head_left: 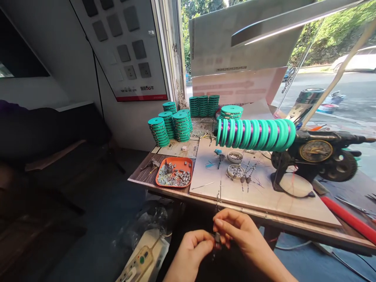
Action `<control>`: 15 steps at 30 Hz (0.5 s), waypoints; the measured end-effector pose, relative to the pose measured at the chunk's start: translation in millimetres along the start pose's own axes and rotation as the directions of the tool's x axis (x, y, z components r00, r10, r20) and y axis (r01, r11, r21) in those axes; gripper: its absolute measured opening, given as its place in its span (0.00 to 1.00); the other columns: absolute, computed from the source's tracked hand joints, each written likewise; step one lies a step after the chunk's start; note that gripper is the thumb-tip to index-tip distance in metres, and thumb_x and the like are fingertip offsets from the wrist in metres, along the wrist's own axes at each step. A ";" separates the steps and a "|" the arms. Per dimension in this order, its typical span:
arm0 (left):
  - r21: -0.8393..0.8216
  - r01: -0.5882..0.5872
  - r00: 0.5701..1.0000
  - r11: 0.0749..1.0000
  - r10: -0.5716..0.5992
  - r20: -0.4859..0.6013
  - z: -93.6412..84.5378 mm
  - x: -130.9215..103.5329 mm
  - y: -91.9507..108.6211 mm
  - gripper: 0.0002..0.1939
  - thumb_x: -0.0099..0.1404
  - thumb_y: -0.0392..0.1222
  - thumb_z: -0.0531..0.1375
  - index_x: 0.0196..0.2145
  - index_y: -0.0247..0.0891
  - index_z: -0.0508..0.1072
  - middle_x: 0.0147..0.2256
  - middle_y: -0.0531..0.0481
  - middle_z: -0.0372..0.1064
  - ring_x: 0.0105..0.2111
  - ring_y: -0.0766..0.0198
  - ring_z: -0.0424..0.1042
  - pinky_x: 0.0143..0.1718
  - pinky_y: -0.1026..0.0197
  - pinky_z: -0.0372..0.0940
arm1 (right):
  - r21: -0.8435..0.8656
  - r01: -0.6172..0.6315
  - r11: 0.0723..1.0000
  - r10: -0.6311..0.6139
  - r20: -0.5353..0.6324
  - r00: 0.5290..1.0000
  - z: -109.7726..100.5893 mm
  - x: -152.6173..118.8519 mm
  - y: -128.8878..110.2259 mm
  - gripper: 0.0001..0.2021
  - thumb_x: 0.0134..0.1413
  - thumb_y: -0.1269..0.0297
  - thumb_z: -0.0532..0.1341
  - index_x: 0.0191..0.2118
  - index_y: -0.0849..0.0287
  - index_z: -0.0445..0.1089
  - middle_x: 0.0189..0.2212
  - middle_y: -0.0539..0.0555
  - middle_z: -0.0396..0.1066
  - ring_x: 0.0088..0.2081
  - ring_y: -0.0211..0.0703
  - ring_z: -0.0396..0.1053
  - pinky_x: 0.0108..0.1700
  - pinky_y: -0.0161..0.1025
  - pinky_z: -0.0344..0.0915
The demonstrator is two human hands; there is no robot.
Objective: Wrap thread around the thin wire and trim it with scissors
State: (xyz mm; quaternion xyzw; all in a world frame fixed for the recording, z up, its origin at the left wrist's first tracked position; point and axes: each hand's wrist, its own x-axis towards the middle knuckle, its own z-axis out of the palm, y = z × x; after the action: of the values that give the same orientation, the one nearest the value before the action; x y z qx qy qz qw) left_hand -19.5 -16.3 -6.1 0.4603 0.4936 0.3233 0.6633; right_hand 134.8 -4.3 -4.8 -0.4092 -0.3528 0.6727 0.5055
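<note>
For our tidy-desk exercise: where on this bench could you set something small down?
The pale board looks bare along its front, between the dark beaded pieces and front edge, and at left, between the orange tray and blue scraps. Crowded: around the two round dishes and inside the tray.

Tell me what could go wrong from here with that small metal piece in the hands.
The small metal piece sits at the fingertips of the left hand and right hand, in front of the table edge, so a slip might send it down out of sight.

The dark strand runs up past the board and might snag on its edge.

The orange tray sits near the front edge; a bump could spill its loose parts.
</note>
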 end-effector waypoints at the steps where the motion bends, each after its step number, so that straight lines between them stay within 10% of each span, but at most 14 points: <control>1: -0.072 0.010 1.000 0.997 -0.009 0.020 1.9 1.1 -0.6 0.07 0.54 0.41 0.59 0.28 0.35 0.73 0.30 0.47 0.71 0.34 0.60 0.67 0.41 0.58 0.58 | 0.010 -0.001 1.000 0.001 -0.001 1.000 -0.2 0.6 0.8 0.14 0.40 0.56 0.67 0.26 0.63 0.68 0.18 0.48 0.67 0.16 0.29 0.60 0.18 0.27 0.55; 15: -0.598 0.388 0.918 0.701 -0.241 0.313 12.1 0.5 -8.1 0.10 0.45 0.39 0.67 0.24 0.32 0.72 0.23 0.51 0.68 0.22 0.69 0.66 0.26 0.64 0.58 | 0.056 0.025 0.998 -0.022 -0.054 0.998 6.1 1.4 1.1 0.13 0.38 0.59 0.68 0.25 0.63 0.68 0.15 0.46 0.65 0.17 0.31 0.60 0.21 0.30 0.57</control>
State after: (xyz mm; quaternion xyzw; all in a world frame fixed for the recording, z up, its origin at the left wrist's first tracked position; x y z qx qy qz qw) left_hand -8.0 -22.4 -12.8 0.1416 0.3489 0.3043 0.8750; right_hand 128.6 -3.7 -3.5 -0.4082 -0.3248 0.6655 0.5338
